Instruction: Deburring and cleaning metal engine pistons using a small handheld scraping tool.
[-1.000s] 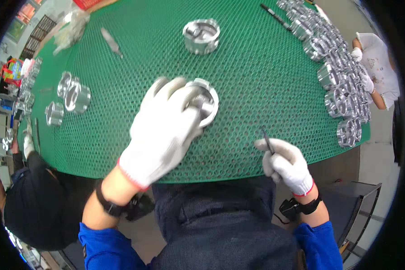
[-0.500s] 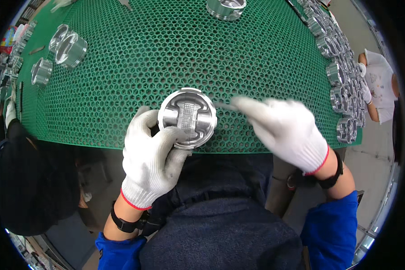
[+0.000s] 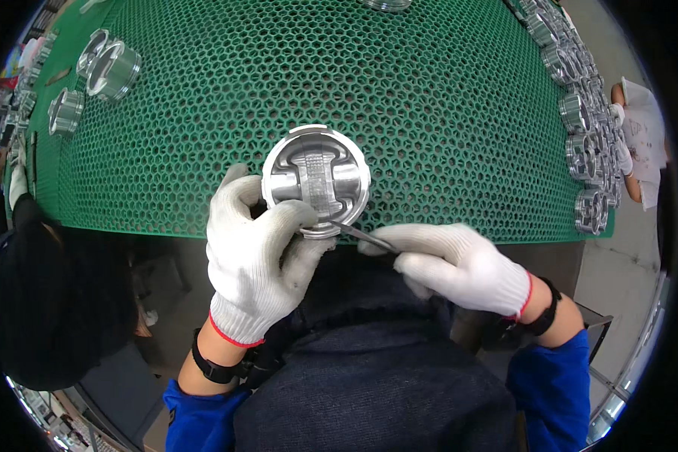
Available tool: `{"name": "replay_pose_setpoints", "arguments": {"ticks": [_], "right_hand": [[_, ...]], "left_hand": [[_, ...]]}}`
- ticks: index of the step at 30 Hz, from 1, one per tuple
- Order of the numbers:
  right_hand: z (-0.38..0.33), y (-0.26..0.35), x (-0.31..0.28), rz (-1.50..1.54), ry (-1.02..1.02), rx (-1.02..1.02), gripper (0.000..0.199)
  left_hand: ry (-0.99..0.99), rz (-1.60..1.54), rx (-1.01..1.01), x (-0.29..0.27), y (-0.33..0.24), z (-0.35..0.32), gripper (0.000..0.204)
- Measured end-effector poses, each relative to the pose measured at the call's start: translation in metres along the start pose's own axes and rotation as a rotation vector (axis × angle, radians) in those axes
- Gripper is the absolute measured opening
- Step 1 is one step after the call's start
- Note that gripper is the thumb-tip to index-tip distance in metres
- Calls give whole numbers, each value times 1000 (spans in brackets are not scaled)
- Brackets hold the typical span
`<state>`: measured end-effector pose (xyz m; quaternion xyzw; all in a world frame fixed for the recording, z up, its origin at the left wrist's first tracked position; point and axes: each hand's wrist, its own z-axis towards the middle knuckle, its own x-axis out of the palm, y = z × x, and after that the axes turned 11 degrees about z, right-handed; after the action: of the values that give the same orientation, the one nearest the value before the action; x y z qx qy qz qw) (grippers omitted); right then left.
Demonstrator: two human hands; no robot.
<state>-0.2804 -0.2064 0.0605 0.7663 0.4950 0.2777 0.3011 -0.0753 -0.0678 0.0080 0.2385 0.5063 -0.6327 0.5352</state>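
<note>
A silver metal piston [image 3: 318, 181] is held near the table's front edge, its hollow underside facing up. My left hand [image 3: 252, 241], in a white knit glove, grips it from the left, with the thumb over the near rim. In my gloved right hand [image 3: 452, 264] is a slim dark metal tool, perhaps a file or scraper [image 3: 365, 235], pinched between thumb and fingers. Its tip touches the piston's lower rim, beside my left thumb.
The table carries a green honeycomb mat [image 3: 429, 113]. Several pistons [image 3: 113, 71] stand at the far left, and rows of them [image 3: 580, 113] line the right edge. Another piston [image 3: 388, 4] shows at the top. A co-worker [image 3: 644, 139] is at the right; another person [image 3: 45, 294] is at the left.
My right hand has come down and left, bringing the tool's tip onto the piston's near rim. The piston stays in my left hand and sits slightly higher in view.
</note>
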Motion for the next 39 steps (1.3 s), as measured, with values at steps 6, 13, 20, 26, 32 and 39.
{"name": "replay_pose_setpoints", "arguments": {"ticks": [6, 13, 20, 26, 32, 39], "right_hand": [[-7, -5, -8, 57, 5, -463, 42], [-47, 16, -39, 8, -400, -325, 37], [1, 29, -41, -1258, -528, -679, 28], [-16, 19, -20, -1274, -376, -470, 33], [-13, 19, -19, -1299, -451, -472, 35], [2, -6, -2, -434, -167, -257, 38]], "left_hand": [[153, 123, 77, -25, 7, 3, 47], [-85, 0, 95, -8, 9, 16, 51], [3, -85, 33, 2, 9, 7, 31], [-20, -35, 29, 6, 7, 7, 31], [-1, 23, 42, 2, 5, 7, 32], [4, 22, 55, 3, 6, 10, 29]]}}
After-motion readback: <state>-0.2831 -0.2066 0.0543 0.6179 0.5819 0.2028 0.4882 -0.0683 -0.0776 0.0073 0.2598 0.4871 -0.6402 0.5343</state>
